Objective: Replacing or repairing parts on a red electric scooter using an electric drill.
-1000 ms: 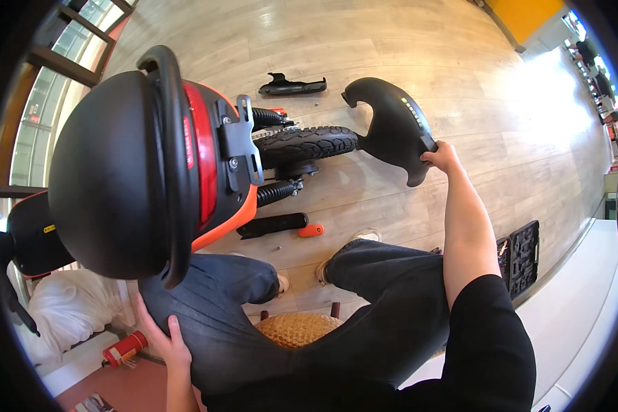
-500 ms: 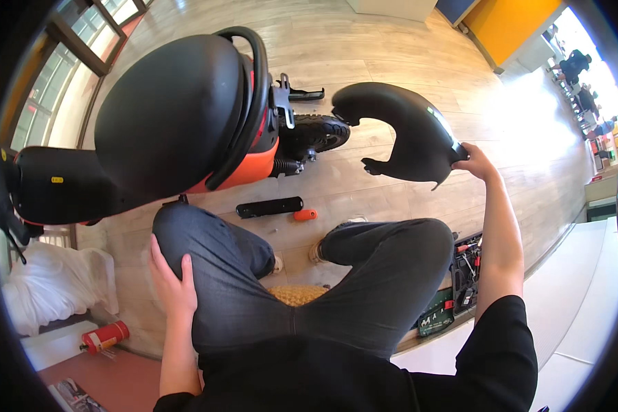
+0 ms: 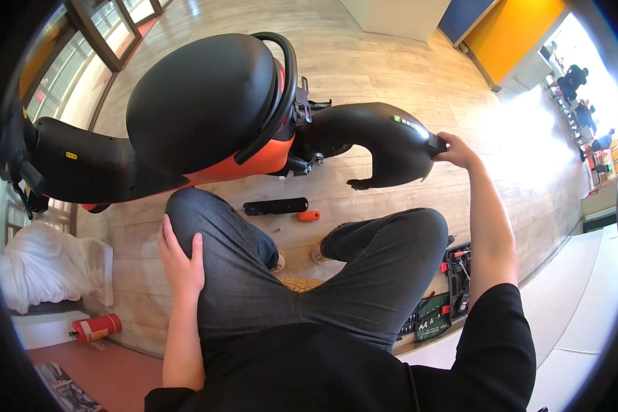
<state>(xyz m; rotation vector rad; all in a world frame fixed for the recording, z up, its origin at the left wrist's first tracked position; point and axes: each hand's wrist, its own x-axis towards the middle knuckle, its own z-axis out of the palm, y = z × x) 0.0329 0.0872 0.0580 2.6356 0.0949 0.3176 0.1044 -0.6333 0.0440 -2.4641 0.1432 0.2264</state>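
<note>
A curved black rear fender (image 3: 384, 141) is held by its outer end in my right hand (image 3: 455, 152), fingers closed on it. Its inner end lies over the rear wheel area of the scooter, and the wheel is mostly hidden beneath it. Whether the two touch I cannot tell. The scooter stands at the left, with a broad black seat (image 3: 196, 103), an orange body (image 3: 271, 159) and a black grab rail (image 3: 290, 75) behind the seat. My left hand (image 3: 184, 266) rests on my left knee, thumb apart from the fingers, holding nothing.
On the floor before my feet lie a long black plate (image 3: 275, 206) and a small orange part (image 3: 309, 215). Tool cases (image 3: 432, 319) sit beside my right leg. At the left are a red fire extinguisher (image 3: 97, 327) and a white-wrapped object (image 3: 44, 268). A white surface (image 3: 563, 302) runs along the right.
My right hand has brought the fender leftward to the scooter's rear, so it now covers most of the wheel. The view has shifted slightly. My left hand stays on the knee.
</note>
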